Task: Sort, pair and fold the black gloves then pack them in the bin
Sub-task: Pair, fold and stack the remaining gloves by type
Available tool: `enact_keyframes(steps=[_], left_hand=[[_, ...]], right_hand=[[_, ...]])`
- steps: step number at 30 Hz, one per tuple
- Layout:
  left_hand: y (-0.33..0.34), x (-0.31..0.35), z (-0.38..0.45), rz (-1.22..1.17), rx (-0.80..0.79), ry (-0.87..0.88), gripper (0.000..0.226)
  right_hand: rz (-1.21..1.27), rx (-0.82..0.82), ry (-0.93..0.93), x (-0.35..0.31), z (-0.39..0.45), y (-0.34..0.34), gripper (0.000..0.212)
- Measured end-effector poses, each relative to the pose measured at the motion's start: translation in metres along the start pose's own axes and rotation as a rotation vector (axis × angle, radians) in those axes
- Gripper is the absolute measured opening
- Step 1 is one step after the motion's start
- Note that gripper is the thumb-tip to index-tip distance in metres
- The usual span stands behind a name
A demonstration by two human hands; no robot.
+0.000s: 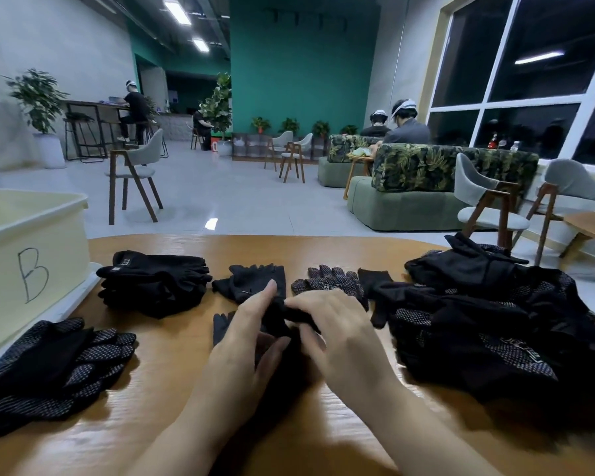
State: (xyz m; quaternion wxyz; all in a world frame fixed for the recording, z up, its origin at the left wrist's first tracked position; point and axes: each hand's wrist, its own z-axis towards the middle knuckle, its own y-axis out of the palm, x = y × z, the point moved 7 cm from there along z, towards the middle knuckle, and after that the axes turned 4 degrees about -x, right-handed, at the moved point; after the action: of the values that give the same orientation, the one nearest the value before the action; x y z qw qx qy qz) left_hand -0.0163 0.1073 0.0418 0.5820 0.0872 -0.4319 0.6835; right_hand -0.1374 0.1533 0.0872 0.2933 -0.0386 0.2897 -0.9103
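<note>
Head view: both hands work one black glove at the middle of the table

Nearest the camera, two bare forearms reach in over the wooden table [172,383]. The left hand [244,341] and the right hand [340,334] meet at the table's middle, both holding one plain black glove [282,316]. The right fingers [303,304] curl over its top edge and pinch it; the left thumb and fingers close narrowly on its left side, with the forefinger pointing up. Some of the glove's fingers [220,326] stick out to the left of the left hand. How the cloth lies under the palms is hidden.

At the near left lies a pile of dotted gloves [59,365], just in front of the cream bin [31,269], which stands on the table's left edge and bears a hand-drawn letter B. On the right sits a large loose heap of gloves [488,321], plain and dotted mixed, touching the table's right edge.

Beyond the hands, from left to right, are a neat stack of plain gloves [155,280] beside the bin, a single plain glove [255,280], and a dotted glove [330,281] near the heap.

Farther off, past the table, stand wooden chairs [134,170], a leaf-patterned sofa [426,173] with seated people behind it, potted plants and a green wall [299,63].
</note>
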Motion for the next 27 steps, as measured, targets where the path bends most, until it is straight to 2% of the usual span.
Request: enact_keyframes(steps=[3,6,8,10,13,15,21,27], left_hand=[[-0.004,0.001,0.001,0.002,0.023,0.062,0.029],[-0.007,0.003,0.002,0.021,0.035,0.092,0.016],[-0.005,0.005,0.001,-0.011,0.010,0.088,0.014],[-0.002,0.005,0.000,-0.046,-0.032,0.058,0.017],[0.002,0.007,-0.002,-0.046,-0.088,0.041,0.019],[0.001,0.009,-0.002,-0.016,-0.098,0.048,0.022],[-0.010,0.006,-0.002,0.048,-0.060,0.043,0.027],[-0.035,-0.012,-0.002,-0.014,0.064,-0.124,0.025]], right_hand=[[-0.053,-0.003,-0.008,-0.007,-0.010,0.005,0.032],[-0.123,-0.005,0.149,0.007,-0.018,0.007,0.044],[-0.155,0.017,0.266,0.024,-0.023,0.006,0.056],[-0.030,0.023,0.350,0.040,-0.027,0.007,0.061],[0.259,0.034,0.403,0.048,-0.031,0.011,0.050],[0.358,0.034,0.408,0.048,-0.033,0.014,0.042],[0.395,-0.019,0.351,0.041,-0.023,0.018,0.020],[0.398,-0.104,0.218,0.031,0.007,0.031,0.010]])
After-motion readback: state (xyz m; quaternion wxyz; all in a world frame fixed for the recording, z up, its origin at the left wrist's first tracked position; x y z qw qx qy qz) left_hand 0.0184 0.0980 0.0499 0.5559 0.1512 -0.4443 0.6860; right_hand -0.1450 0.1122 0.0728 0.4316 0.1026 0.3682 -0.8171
